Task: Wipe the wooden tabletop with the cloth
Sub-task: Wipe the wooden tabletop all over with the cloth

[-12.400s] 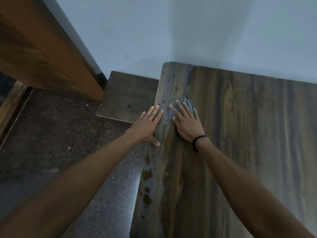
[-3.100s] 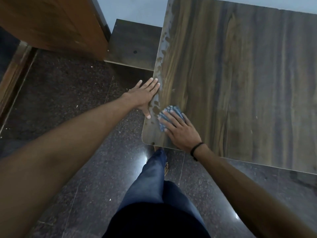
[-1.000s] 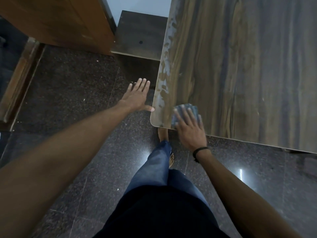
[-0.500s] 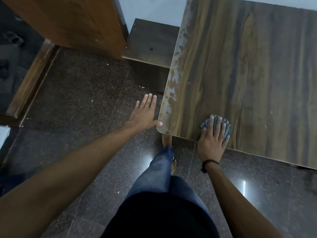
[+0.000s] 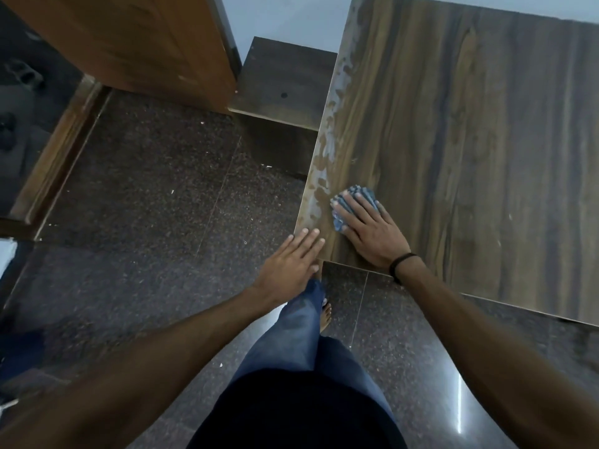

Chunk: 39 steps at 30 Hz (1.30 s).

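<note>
Wood-grain surface (image 5: 470,140), near-left corner: right hand (image 5: 372,234), fingers straight, presses the blue cloth (image 5: 359,194); pale smears (image 5: 327,140) line the left edge just beside it. Left hand (image 5: 291,264) lies flat at the corner.

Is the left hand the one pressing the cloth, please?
No, the right hand presses the cloth on the tabletop; the left hand lies at its corner.
</note>
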Motion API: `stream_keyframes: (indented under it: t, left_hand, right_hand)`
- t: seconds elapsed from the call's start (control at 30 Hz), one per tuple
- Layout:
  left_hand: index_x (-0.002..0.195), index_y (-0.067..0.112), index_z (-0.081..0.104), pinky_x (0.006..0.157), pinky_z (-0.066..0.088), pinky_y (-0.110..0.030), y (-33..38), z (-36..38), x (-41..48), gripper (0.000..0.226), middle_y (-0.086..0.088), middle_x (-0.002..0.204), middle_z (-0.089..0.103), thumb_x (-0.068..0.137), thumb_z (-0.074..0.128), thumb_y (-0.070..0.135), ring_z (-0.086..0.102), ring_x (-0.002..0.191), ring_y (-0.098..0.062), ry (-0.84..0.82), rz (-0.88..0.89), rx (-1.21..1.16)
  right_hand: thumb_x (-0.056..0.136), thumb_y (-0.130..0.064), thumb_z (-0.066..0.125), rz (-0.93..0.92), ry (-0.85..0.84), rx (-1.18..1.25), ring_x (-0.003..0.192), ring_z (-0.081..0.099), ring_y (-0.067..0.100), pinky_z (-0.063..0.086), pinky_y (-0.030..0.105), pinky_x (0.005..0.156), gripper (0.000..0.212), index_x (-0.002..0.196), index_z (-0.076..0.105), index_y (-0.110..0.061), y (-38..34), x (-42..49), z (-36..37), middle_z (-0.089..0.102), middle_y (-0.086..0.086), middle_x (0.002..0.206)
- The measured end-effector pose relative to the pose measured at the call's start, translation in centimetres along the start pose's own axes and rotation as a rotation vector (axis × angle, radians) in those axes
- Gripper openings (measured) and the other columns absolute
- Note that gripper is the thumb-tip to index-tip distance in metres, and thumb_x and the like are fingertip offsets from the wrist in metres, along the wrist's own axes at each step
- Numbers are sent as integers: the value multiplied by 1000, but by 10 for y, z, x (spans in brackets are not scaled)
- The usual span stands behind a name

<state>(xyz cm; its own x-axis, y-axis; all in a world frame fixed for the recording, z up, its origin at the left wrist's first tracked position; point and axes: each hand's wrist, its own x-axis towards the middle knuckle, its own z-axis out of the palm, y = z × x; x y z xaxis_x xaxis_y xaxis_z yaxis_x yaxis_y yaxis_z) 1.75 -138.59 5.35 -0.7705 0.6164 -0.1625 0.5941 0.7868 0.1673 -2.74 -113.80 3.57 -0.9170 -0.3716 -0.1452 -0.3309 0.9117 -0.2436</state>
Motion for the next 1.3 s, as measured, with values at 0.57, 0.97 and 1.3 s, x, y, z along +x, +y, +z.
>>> stream_keyframes:
  t: [0.57, 0.97, 1.3]
  left_hand:
    - [157, 13, -17, 121, -5, -47, -5, -38, 83, 98, -7, 164, -24, 95, 37, 67, -20, 152, -23, -208, -232, -227]
    - [159, 18, -10, 124, -4, -49, 41, -24, 123, 71, -7, 163, -26, 107, 26, 48, -24, 150, -29, -213, -242, -151]
    - [160, 11, 5, 123, 6, -49, 67, 11, 24, 70, -14, 166, -4, 101, 10, 49, -4, 153, -34, -90, -541, -202]
  right_hand:
    - [109, -23, 39, 97, -41, 451, 155, 14, 18, 12, 39, 127, 47, 156, 37, -28, -1, 47, -34, 18, -3, 168]
    - [100, -45, 57, 403, -240, 121, 144, 32, 35, 34, 48, 115, 66, 158, 29, -35, 110, 35, -87, 28, 1, 161]
    - [94, -43, 67, 483, -204, 132, 148, 22, 36, 40, 56, 111, 72, 156, 32, -36, 84, 40, -83, 23, 3, 162]
